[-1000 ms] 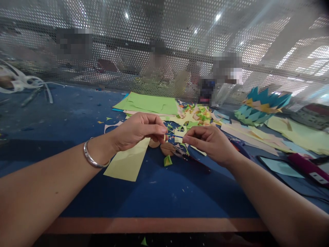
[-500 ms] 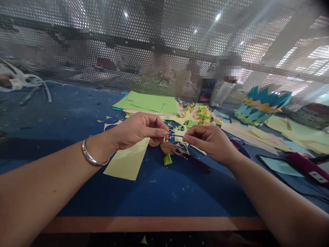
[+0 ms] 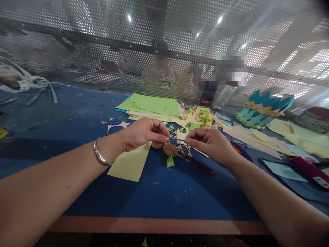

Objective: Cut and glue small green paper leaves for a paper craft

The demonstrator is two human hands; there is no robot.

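One thin blue strip (image 3: 177, 139) is spanning the gap between two bare hands, hanging above the middle of the counter (image 3: 123, 202); the fingers of the left hand (image 3: 146, 133) are keeping a narrow pinch on one end, and those of the right hand (image 3: 210, 145) are pinching the other; from where I am standing, I cannot tell what the strip is made of. Little is changing over this last second; both pinches are staying as they were, while the view is swinging slightly and a yellow thing (image 3: 3, 133) is now peeping in at the left edge; to my judgement, the strip is being worked on as before, neither end being let go.

Nearer the counter top, dark-handled scissors (image 3: 191, 160) are lying with their tips at a brown disc (image 3: 169, 150); a small green folded paper (image 3: 170, 162) is sitting just beside it, and a pale yellow sheet (image 3: 130, 168) is lying partly behind the left hand; farther back, green sheets (image 3: 151, 104) are resting in a stack, with paper scraps (image 3: 205, 117) heaping beside them; to the right, a zigzag paper ring (image 3: 264, 110) is standing; behind everything, a perforated screen (image 3: 115, 44) is rising, bright lights showing through it.
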